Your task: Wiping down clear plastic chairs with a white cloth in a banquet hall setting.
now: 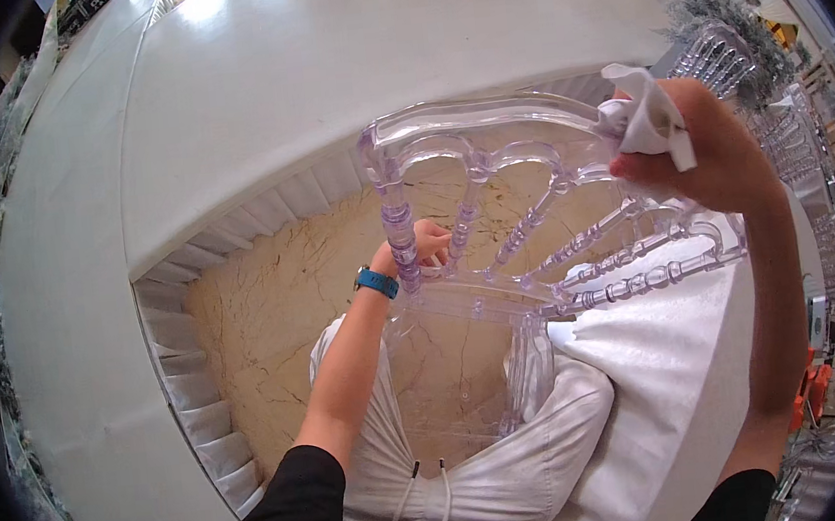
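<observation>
A clear plastic chair (484, 171) with a spindled back stands before me between my knees, its back tilted in the view. My right hand (707, 135) holds a white cloth (645, 118) against the top rail near its right end. My left hand (431, 244) is at the lower part of the chair back, behind the left spindles, its fingers partly hidden; it seems to grip the frame there. A blue-banded watch (377, 282) is on my left wrist.
A white covered platform (367, 47) with a pleated skirt (247, 216) surrounds the beige marble-look floor (266, 335). White draped fabric (644, 344) lies right of my knee. More clear chairs (718, 58) and frosted greenery (721, 13) stand at the right.
</observation>
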A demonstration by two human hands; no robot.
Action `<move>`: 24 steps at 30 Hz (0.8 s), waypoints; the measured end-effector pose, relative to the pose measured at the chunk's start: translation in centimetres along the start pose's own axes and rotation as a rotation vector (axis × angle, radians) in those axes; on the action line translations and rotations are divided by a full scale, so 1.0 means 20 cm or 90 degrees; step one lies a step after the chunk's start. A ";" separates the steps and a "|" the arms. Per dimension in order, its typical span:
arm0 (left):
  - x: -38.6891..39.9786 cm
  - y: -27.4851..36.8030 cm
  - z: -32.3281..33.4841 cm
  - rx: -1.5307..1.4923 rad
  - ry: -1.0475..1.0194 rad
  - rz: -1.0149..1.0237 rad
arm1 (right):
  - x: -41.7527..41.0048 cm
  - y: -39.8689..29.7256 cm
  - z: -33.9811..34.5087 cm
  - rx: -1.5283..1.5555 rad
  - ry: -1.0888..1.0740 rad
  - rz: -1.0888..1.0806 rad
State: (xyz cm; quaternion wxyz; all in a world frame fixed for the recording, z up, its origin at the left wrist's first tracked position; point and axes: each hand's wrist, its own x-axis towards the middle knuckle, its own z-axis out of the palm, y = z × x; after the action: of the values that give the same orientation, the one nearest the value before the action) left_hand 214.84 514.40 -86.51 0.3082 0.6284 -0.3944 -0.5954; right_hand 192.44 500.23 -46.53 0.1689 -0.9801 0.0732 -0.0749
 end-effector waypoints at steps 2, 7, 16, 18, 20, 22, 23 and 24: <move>-0.02 0.05 0.03 0.039 0.035 -0.026 | -0.08 0.06 0.00 0.260 0.074 0.192; 0.14 -0.17 0.02 0.010 -0.041 0.028 | -0.11 0.29 -0.08 0.456 -0.061 0.280; 0.07 -0.09 0.01 0.067 -0.006 -0.035 | -0.15 0.32 -0.01 0.608 0.040 0.341; 0.08 -0.08 0.00 0.072 -0.025 -0.036 | -0.17 0.33 0.00 0.637 0.073 0.255; 0.09 -0.06 0.02 0.046 -0.043 -0.023 | -0.19 0.40 -0.03 0.626 0.031 0.276; 0.10 -0.02 0.05 -0.031 -0.090 0.002 | -0.19 0.48 -0.04 0.613 0.000 0.304; 0.09 -0.01 0.05 -0.019 -0.093 -0.002 | -0.19 0.52 -0.03 0.566 -0.038 0.323; 0.09 0.00 0.06 -0.045 -0.092 -0.004 | -0.19 0.55 -0.03 0.517 -0.080 0.344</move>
State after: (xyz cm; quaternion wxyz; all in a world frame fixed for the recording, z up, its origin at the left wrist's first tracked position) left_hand 213.52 512.98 -87.55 0.2987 0.5736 -0.3926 -0.6539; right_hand 187.36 490.37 -50.28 0.5549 -0.7836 0.2792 0.0087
